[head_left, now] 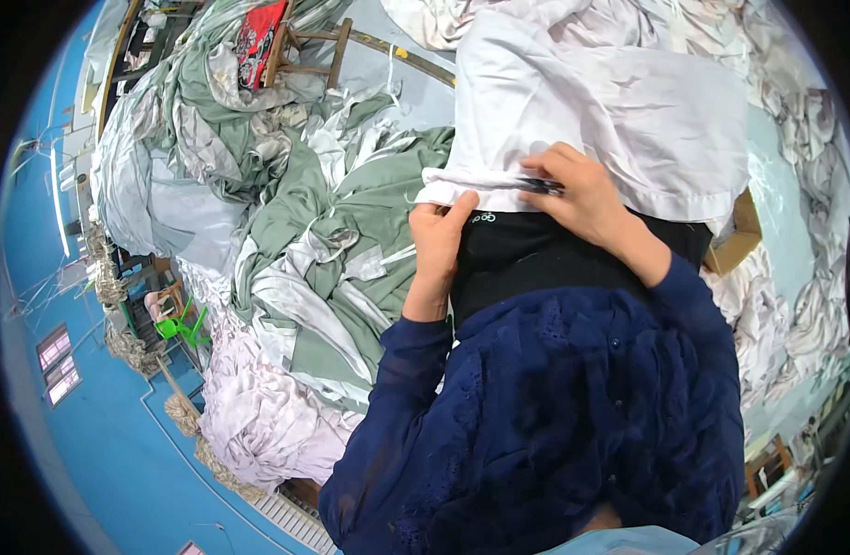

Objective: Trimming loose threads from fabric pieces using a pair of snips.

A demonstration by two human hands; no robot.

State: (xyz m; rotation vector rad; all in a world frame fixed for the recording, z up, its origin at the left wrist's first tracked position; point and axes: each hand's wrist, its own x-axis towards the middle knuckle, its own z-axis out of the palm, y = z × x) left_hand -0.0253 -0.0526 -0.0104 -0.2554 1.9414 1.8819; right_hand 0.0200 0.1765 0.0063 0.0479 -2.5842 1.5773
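A white cloth (536,102) with a stitched hem lies across my lap, over black clothing. My left hand (439,231) pinches its hem near the left corner, thumb on top. Just right of it, my right hand (578,194) is closed round a small dark tool (542,186) that looks like thread snips. The tool lies against the cloth a little above the hem, partly hidden by the fingers. Its blades are too small to make out clearly.
Heaped green and white fabric (305,222) lies to my left, with a pale pink pile (268,407) nearer. A cardboard box (738,236) stands by my right side. Further off are a wooden stool (337,55), a red cloth (260,42) and a green chair (183,326).
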